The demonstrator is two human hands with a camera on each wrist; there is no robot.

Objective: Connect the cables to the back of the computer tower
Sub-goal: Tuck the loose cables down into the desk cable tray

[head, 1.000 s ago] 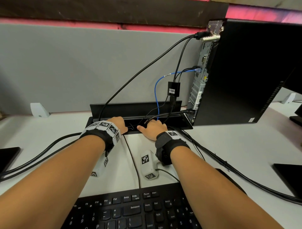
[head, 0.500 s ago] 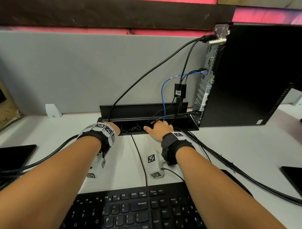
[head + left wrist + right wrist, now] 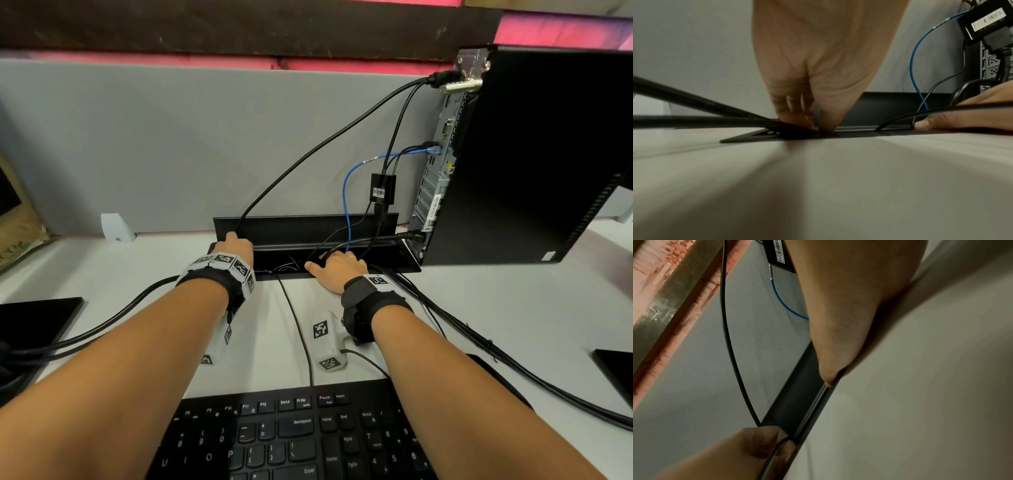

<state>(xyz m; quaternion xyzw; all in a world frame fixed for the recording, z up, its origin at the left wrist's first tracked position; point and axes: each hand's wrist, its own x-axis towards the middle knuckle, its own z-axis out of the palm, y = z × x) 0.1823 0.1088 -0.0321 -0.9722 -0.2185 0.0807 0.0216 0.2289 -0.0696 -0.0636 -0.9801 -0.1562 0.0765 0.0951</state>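
Both hands reach to a long black cable slot (image 3: pixel 404 255) cut into the white surface (image 3: pixel 479 308). Its black lid (image 3: pixel 301 226) stands open behind it.

The left hand (image 3: pixel 236 247) is at the left end of the slot. In the left wrist view its fingers (image 3: pixel 789 107) point down and press together at the slot's edge, right where two thick black cables (image 3: pixel 694 112) run in. Its grip looks pinched, but I cannot tell if it holds a cable.

The right hand (image 3: pixel 337 270) lies on the front edge of the slot, near the middle. Its thumb sticks out to the left. Its fingers dip into the slot, so I cannot tell if its grip is open or closed on something.

The computer tower (image 3: pixel 534 161) stands upright at the right end of the slot, with its back turned to the left. A blue cable (image 3: pixel 346 192) and some black cables (image 3: pixel 325 140) are plugged into its back and hang down into the slot. A small black box (image 3: pixel 383 189) with a white sticker hangs on one of them.

A black keyboard (image 3: pixel 291 442) lies close to the person.
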